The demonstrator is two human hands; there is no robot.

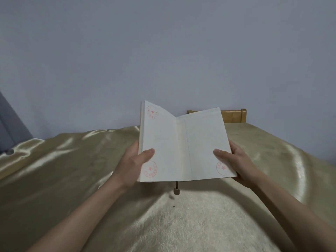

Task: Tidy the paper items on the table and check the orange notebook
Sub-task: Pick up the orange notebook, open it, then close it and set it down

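notebook [183,142]: is being held open, lifted clear of the table, roughly centre of view, pages facing the camera. Cover colour cannot be told; only the pale inner pages and a thin dark edge under the right page are being shown.
left hand [133,163]: is being closed on the notebook's left half; thumb [145,154] is being pressed on the left page, the other fingers are hidden behind the cover.
right hand [236,163]: is being closed on the notebook's right half; thumb [222,155] is being laid on the right page, the rest is being wrapped under the lower right corner.
pages: are being kept spread in a shallow V, the left stack tilted up more steeply. Faint ruling only; no handwriting can be made out.
red stamps: three round ones are being shown, one at top left [152,112], one at bottom left [149,168], one at bottom right [223,168], that one partly covered by the right thumb. Text too small to read.
bookmark cord [176,188]: is being left hanging from the spine's lower end, a small bead at its tip.
table [54,170]: is being covered by a shiny gold satin cloth, creased; a fluffy cream fabric [190,224] is being laid across the near part.
wooden piece [234,116]: is being partly hidden behind the notebook's top right, at the far table edge against the wall [163,51].
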